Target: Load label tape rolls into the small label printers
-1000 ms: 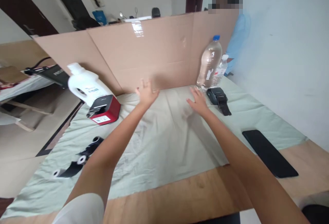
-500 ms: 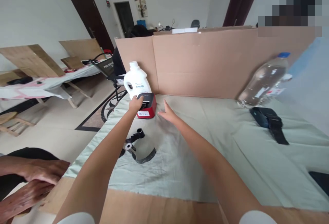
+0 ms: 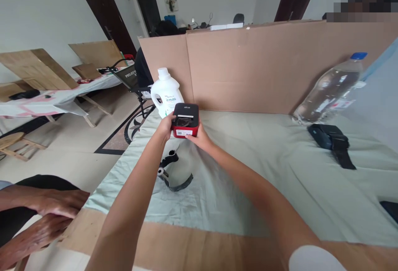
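Observation:
Between my two hands is a small red and black label printer [image 3: 185, 117], with a slot in its dark top and a white sticker on its front. My left hand [image 3: 164, 128] grips its left side, the thumb by the top edge. On the right side and lower front corner, my right hand [image 3: 201, 137] is closed around it. Just behind stands a white jug-shaped bottle [image 3: 168, 93] with a handle. Nearer to me, a curled black strap [image 3: 183, 185] with a small white roll [image 3: 161, 172] at its end lies on the pale green cloth [image 3: 236, 171].
A cardboard panel [image 3: 242, 70] closes off the back. A large clear bottle with a blue cap [image 3: 329, 88] leans at the right, near a black device with a strap [image 3: 329, 138]. At the left edge rest another person's hands [image 3: 52, 209].
My right hand has come in from the side and taken hold of the label printer. The printer now sits a little to the right and appears raised. My view has shifted slightly.

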Action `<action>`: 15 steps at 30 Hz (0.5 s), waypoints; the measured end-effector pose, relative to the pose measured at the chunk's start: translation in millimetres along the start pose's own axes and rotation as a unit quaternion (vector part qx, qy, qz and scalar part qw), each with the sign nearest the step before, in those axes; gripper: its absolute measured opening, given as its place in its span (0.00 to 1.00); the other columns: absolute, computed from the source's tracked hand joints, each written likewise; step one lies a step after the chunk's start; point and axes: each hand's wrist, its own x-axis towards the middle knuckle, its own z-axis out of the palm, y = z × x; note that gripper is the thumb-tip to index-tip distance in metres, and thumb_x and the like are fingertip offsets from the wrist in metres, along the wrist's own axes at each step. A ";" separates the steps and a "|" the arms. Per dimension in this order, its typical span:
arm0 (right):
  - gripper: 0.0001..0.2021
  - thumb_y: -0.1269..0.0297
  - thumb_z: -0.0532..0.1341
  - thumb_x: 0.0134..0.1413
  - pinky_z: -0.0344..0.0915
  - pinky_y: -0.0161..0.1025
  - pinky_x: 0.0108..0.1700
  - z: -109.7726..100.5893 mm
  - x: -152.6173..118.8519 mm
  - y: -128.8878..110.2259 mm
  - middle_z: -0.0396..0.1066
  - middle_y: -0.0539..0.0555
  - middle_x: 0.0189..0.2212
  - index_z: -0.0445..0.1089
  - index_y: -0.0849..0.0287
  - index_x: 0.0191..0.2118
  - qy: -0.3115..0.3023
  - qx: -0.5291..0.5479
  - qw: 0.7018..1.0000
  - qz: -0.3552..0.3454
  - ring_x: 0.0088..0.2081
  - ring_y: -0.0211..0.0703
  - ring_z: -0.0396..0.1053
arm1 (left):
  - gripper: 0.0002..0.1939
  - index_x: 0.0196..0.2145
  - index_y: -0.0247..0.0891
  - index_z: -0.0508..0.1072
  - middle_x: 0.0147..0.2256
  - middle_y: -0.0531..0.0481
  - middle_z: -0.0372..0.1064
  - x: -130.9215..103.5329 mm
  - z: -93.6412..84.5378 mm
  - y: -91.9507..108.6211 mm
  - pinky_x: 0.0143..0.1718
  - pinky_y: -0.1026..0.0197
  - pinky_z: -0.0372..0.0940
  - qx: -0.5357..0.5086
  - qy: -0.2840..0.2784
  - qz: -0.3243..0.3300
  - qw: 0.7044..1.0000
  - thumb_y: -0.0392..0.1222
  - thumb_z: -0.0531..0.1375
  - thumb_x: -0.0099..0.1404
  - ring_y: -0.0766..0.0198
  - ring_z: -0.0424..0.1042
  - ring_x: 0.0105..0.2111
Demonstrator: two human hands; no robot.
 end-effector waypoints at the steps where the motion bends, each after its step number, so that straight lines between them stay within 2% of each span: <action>1: 0.58 0.47 0.74 0.51 0.57 0.61 0.73 -12.7 -10.8 -12.8 0.59 0.62 0.71 0.38 0.49 0.78 0.025 -0.006 1.000 -0.015 0.71 0.60 0.60 | 0.21 0.56 0.38 0.78 0.48 0.47 0.82 -13.9 8.8 0.3 0.61 0.53 0.70 -0.004 -0.017 0.020 1.000 0.35 0.58 0.66 0.54 0.79 0.53; 4: 0.53 0.51 0.74 0.52 0.58 0.59 0.72 -63.4 -49.3 -56.7 0.60 0.61 0.71 0.45 0.48 0.76 0.075 -0.071 0.994 -0.040 0.70 0.59 0.61 | 0.21 0.58 0.41 0.78 0.58 0.50 0.77 -68.0 45.2 -12.0 0.70 0.51 0.60 0.006 -0.030 0.091 0.995 0.47 0.59 0.72 0.53 0.70 0.65; 6: 0.50 0.53 0.75 0.51 0.59 0.59 0.72 -100.5 -79.3 -84.8 0.61 0.62 0.70 0.51 0.50 0.74 0.069 -0.129 0.988 -0.039 0.69 0.61 0.62 | 0.25 0.62 0.43 0.76 0.64 0.51 0.72 -110.0 74.4 -30.2 0.74 0.51 0.54 -0.004 -0.032 0.136 0.990 0.55 0.55 0.75 0.54 0.62 0.71; 9: 0.47 0.55 0.75 0.51 0.61 0.61 0.70 -145.5 -126.9 -112.9 0.63 0.64 0.68 0.54 0.52 0.73 0.061 -0.193 0.979 -0.016 0.68 0.63 0.64 | 0.29 0.68 0.44 0.69 0.71 0.53 0.61 -164.6 114.0 -62.9 0.76 0.55 0.48 -0.031 -0.049 0.156 0.986 0.58 0.53 0.76 0.57 0.54 0.75; 12: 0.48 0.55 0.75 0.49 0.63 0.62 0.68 -169.7 -169.5 -119.9 0.65 0.66 0.67 0.53 0.54 0.73 0.080 -0.228 0.969 0.041 0.66 0.64 0.66 | 0.31 0.70 0.44 0.66 0.73 0.54 0.56 -193.9 139.0 -91.4 0.76 0.57 0.47 -0.042 -0.080 0.118 0.989 0.56 0.55 0.75 0.58 0.53 0.75; 15: 0.49 0.54 0.74 0.48 0.64 0.63 0.67 -177.9 -200.7 -111.8 0.66 0.67 0.66 0.53 0.55 0.73 0.128 -0.228 0.963 0.073 0.65 0.64 0.67 | 0.31 0.70 0.43 0.68 0.73 0.53 0.56 -200.0 151.3 -113.7 0.76 0.57 0.47 -0.032 -0.100 0.091 0.990 0.54 0.57 0.73 0.56 0.54 0.75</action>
